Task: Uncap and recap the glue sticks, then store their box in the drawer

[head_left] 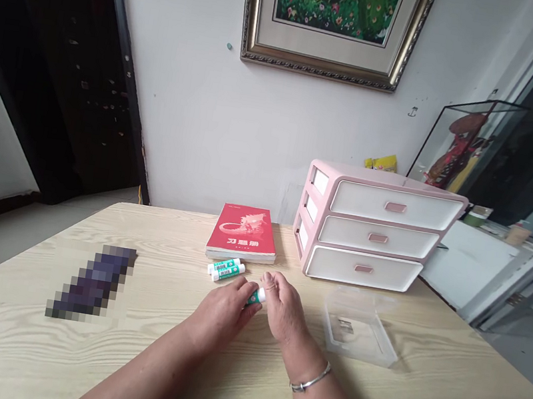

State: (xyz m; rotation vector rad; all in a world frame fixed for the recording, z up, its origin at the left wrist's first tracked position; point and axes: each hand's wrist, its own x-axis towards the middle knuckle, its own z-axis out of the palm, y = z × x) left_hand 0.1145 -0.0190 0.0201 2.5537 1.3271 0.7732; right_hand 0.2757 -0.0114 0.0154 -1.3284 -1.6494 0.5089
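Holding one tube (256, 296), both hands (224, 304) meet over a woodgrain table (19, 356), white wall (182, 125) behind.

A framed picture (338, 2) hangs on a white wall (208, 123) behind a pale wood-grain desk (142, 348), with a dark doorway (64, 73) at left and grey floor (512, 353) either side.

Small tube (256, 297): cylindrical, green label with white marks, white right end. Gripped in left hand (223, 305), which hides its left part; white end at right hand (284, 308). Pose aslant, right end slightly farther than left.
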